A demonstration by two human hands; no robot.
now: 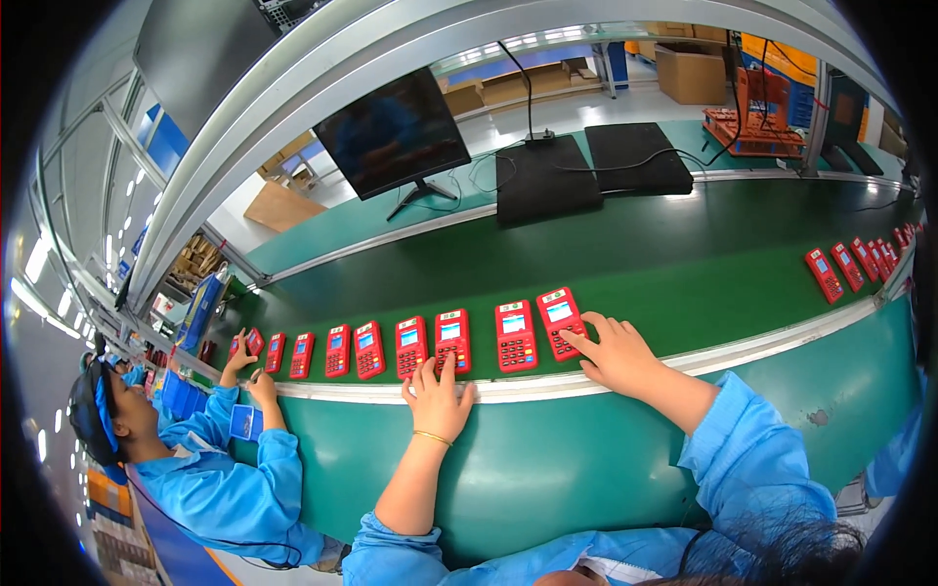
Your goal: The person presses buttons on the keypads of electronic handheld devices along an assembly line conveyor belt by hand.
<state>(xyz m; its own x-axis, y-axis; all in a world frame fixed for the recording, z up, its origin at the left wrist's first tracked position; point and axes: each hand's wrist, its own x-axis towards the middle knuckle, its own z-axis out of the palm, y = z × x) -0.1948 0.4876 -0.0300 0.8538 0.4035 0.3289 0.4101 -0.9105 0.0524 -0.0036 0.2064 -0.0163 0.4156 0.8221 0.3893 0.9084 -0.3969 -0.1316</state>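
Touching two oblong red card machines [450,334] with half-open, empty left hand [439,406] and right hand [622,357]; beyond, cardboard box [688,78], contents hidden.

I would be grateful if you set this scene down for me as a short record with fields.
Left hand: at the lower part of a red card reader, palm down
Right hand: at the lower right of a second red card reader
Between them: a third red card reader, touched by neither hand
Surface: green belt with a pale metal edge
Far right: more red card readers
Person's left: a co-worker in blue
Behind the belt: a dark-screened monitor on a stand
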